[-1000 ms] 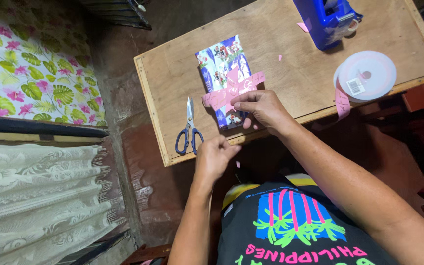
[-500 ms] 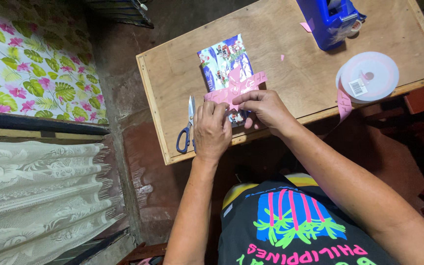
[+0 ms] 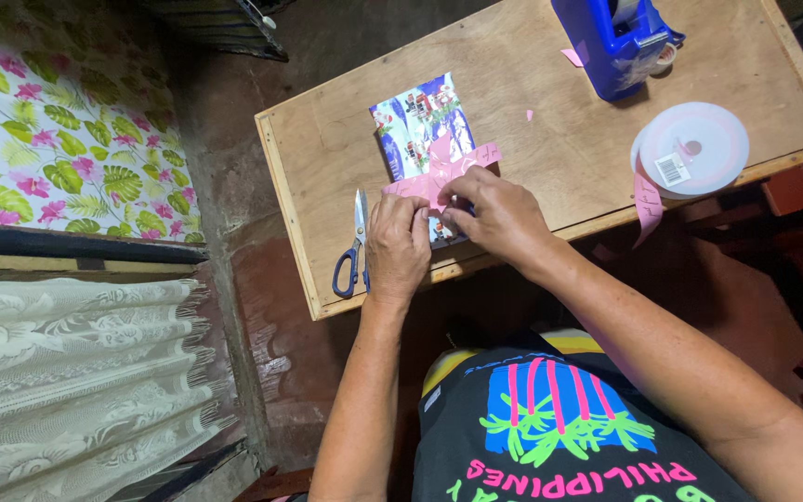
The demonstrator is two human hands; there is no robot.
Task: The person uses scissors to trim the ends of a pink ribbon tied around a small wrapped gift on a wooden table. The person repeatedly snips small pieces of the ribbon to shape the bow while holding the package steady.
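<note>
A flat gift wrapped in bright patterned paper (image 3: 417, 127) lies on a small wooden table (image 3: 532, 121). Pink ribbon (image 3: 439, 172) crosses it, with ends sticking out left and right. My left hand (image 3: 397, 244) rests on the near end of the gift, fingers pinching the ribbon. Beside it my right hand (image 3: 499, 218) also grips the ribbon at the crossing. Both hands cover the gift's near edge.
Blue-handled scissors (image 3: 355, 246) lie just left of my left hand. A white spool of pink ribbon (image 3: 690, 149) sits at the table's right edge, its tail hanging over. A blue tape dispenser (image 3: 617, 42) stands at the back. A floral-covered bed (image 3: 58, 130) is to the left.
My left hand has moved up from the table's front edge by the scissors onto the gift, joining my right hand on the ribbon.
</note>
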